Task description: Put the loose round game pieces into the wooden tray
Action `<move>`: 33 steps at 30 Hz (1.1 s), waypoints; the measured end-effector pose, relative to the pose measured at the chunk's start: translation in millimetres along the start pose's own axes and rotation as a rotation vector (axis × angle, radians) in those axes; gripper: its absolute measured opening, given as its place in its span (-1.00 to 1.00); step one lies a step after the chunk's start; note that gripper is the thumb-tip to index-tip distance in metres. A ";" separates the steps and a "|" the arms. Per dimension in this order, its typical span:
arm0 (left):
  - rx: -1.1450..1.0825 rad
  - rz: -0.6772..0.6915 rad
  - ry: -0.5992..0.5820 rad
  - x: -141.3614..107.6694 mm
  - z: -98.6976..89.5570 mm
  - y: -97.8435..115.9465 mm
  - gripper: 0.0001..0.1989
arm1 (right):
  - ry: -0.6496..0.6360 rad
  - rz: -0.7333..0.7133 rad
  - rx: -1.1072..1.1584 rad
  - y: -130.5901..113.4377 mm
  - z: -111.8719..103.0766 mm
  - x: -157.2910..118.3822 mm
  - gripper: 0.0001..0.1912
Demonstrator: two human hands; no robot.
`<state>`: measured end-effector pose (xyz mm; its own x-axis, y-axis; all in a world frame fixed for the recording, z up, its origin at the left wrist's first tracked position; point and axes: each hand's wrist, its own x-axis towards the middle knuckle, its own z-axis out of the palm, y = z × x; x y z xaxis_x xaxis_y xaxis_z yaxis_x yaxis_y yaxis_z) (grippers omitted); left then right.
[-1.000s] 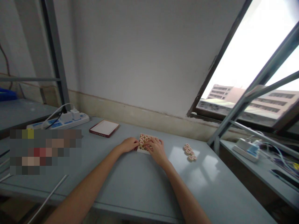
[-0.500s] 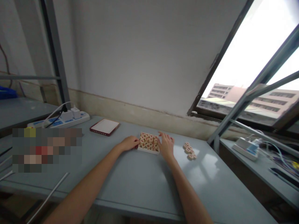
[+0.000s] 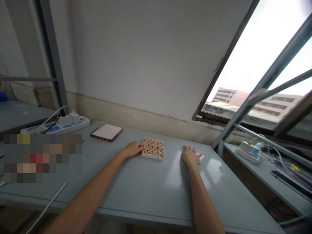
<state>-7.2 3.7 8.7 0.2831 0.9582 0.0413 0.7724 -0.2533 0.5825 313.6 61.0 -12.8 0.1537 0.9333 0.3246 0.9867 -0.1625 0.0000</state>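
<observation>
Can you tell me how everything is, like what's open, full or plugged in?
White tray: uncovered, flat
Chinese chess pieces: in rows inside
Left hand: at the tray's side
Right hand: over loose pieces, mostly hiding them
Maroon-edged panel: lying flat
Left power strip: plugs in
Right power strip: plugs in
Window: uncovered; open or shut unclear

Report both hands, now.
Left hand: at the box's left edge; whether gripping it cannot be told.
Right hand: spread over loose pieces; whether holding any cannot be told.
</observation>
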 end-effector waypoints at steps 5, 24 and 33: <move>0.013 0.012 -0.003 1.7 0.5 -2.7 -0.64 | 0.008 -0.116 0.074 -21.3 -9.1 -3.7 -0.74; 0.015 0.007 0.001 0.9 0.0 -1.2 -0.64 | 0.123 -0.832 0.573 -107.1 -42.9 -48.7 -0.68; 0.008 0.006 -0.017 0.1 -1.1 -0.8 -0.63 | 0.124 -0.760 0.344 -100.0 -45.4 -48.2 -0.91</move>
<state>-8.4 4.2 9.1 0.2974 0.9543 0.0305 0.7750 -0.2599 0.5760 205.1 17.8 14.5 -0.5456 0.7039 0.4548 0.7835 0.6210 -0.0213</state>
